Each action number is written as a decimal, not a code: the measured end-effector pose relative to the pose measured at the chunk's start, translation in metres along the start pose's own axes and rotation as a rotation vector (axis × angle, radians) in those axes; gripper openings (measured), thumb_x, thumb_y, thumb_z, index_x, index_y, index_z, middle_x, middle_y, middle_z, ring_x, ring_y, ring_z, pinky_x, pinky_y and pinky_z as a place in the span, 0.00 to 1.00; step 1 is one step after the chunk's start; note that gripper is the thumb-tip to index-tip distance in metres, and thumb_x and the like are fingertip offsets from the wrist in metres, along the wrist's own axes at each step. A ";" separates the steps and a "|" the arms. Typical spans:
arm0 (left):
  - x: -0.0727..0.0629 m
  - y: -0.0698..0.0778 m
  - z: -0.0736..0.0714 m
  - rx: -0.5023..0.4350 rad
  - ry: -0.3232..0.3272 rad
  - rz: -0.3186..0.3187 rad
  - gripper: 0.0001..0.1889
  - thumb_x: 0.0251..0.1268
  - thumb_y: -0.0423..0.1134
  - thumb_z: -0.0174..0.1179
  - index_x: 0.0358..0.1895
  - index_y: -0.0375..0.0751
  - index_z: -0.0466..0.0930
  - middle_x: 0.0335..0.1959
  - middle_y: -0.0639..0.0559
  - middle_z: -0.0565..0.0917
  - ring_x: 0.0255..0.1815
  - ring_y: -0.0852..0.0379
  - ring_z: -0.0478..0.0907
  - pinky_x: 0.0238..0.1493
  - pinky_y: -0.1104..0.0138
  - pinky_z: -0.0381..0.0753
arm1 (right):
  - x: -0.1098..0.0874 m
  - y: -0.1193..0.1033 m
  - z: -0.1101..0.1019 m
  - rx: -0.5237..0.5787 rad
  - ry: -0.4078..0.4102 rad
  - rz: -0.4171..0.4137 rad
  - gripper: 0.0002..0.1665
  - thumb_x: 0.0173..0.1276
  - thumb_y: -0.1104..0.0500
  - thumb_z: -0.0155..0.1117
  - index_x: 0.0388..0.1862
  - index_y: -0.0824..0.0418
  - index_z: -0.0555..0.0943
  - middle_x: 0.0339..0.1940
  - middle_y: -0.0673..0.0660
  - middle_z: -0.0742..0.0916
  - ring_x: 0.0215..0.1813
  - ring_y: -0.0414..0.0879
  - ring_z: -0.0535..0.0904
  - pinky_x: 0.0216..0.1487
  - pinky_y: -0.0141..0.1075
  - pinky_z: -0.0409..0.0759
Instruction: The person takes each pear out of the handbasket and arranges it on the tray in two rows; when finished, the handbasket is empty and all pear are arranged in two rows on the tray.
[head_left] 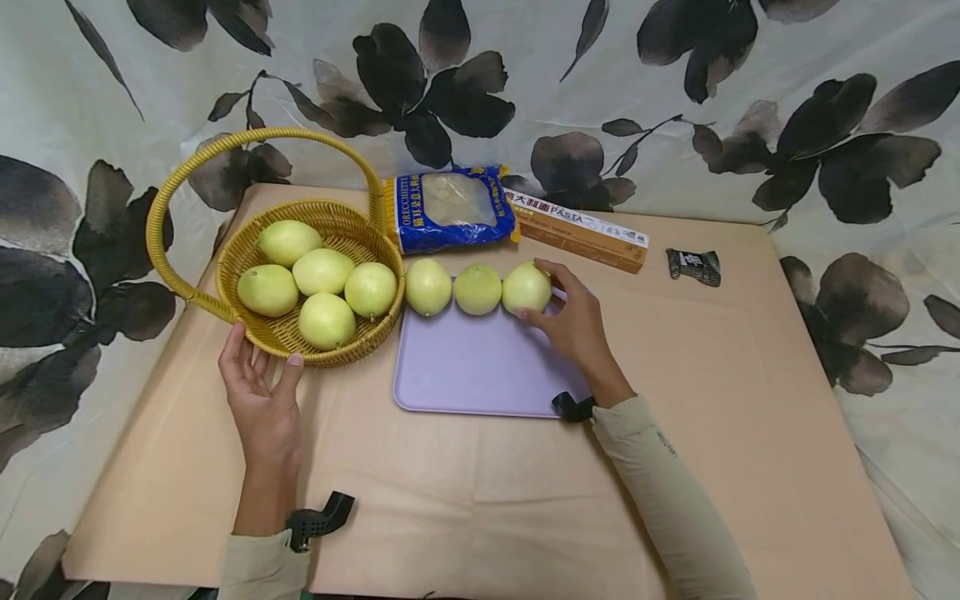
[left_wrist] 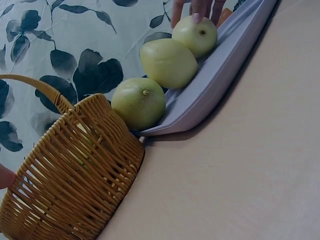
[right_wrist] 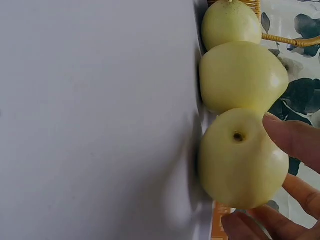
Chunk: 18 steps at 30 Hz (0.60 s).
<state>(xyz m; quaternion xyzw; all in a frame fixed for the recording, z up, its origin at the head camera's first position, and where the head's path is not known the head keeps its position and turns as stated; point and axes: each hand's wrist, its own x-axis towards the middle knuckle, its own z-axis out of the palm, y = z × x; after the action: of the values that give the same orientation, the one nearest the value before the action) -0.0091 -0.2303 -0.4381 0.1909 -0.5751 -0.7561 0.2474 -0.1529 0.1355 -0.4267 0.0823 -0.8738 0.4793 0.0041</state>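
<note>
In the head view, my right hand [head_left: 573, 321] holds the rightmost pear [head_left: 527, 288] of a row of three, thumb on the near side and fingers on the far side. This pale green-yellow pear [right_wrist: 242, 160] shows a small dark dimple in the right wrist view. The middle pear [head_left: 477, 289] and left pear [head_left: 428, 287] stand beside it along the far edge of the lilac tray [head_left: 480, 367]. My left hand [head_left: 262, 408] rests its spread fingers and thumb against the near left side of the yellow wicker basket [left_wrist: 75, 170]. Several pears [head_left: 322, 272] lie in the basket.
Behind the tray lie a blue pasta bag [head_left: 450, 210] and a long orange-brown pasta box [head_left: 573, 232]. A small black wrapped packet [head_left: 693, 267] sits farther right. The basket's tall handle [head_left: 262, 133] arches up. Floral cloth [head_left: 570, 83] hangs behind the beige table [head_left: 450, 500].
</note>
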 end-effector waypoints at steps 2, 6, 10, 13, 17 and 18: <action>0.000 0.000 0.000 -0.001 0.003 -0.003 0.44 0.69 0.18 0.62 0.83 0.52 0.55 0.85 0.49 0.56 0.85 0.46 0.54 0.71 0.71 0.75 | -0.002 -0.002 -0.001 -0.007 0.013 0.000 0.47 0.60 0.62 0.84 0.77 0.53 0.74 0.77 0.57 0.79 0.78 0.58 0.74 0.75 0.49 0.78; -0.001 0.001 0.001 0.001 0.003 -0.010 0.44 0.70 0.19 0.62 0.83 0.52 0.55 0.85 0.50 0.56 0.85 0.47 0.54 0.73 0.69 0.74 | -0.004 -0.014 -0.002 -0.044 0.060 -0.012 0.47 0.59 0.59 0.86 0.77 0.51 0.75 0.78 0.57 0.78 0.79 0.58 0.72 0.76 0.52 0.76; -0.001 0.002 0.001 0.001 0.002 -0.018 0.44 0.71 0.19 0.61 0.83 0.54 0.54 0.86 0.51 0.55 0.86 0.47 0.52 0.77 0.65 0.71 | -0.006 -0.037 0.001 -0.058 0.112 -0.059 0.48 0.57 0.58 0.87 0.76 0.48 0.76 0.78 0.54 0.79 0.79 0.55 0.72 0.78 0.54 0.72; -0.001 0.002 0.001 0.005 0.000 -0.019 0.44 0.71 0.19 0.61 0.83 0.54 0.54 0.86 0.51 0.54 0.86 0.48 0.52 0.78 0.63 0.70 | -0.008 -0.056 0.005 -0.041 0.131 -0.122 0.47 0.57 0.57 0.88 0.75 0.49 0.78 0.78 0.53 0.79 0.81 0.53 0.71 0.81 0.55 0.67; -0.002 0.002 0.001 0.008 -0.004 -0.011 0.44 0.71 0.19 0.61 0.83 0.54 0.54 0.86 0.51 0.54 0.86 0.47 0.52 0.77 0.64 0.71 | -0.008 -0.078 0.013 -0.014 0.119 -0.227 0.46 0.57 0.56 0.88 0.75 0.50 0.78 0.78 0.54 0.79 0.81 0.51 0.70 0.82 0.53 0.66; -0.001 0.002 0.001 0.007 -0.005 -0.011 0.44 0.71 0.20 0.61 0.83 0.54 0.54 0.86 0.50 0.54 0.86 0.47 0.52 0.77 0.65 0.71 | -0.008 -0.083 0.016 -0.007 0.110 -0.254 0.46 0.57 0.56 0.87 0.75 0.50 0.78 0.78 0.54 0.79 0.81 0.51 0.70 0.81 0.53 0.66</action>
<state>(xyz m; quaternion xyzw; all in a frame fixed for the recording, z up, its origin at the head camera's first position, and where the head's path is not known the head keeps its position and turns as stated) -0.0084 -0.2288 -0.4360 0.1932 -0.5774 -0.7557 0.2413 -0.1319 0.0793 -0.3666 0.1660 -0.8564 0.4758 0.1129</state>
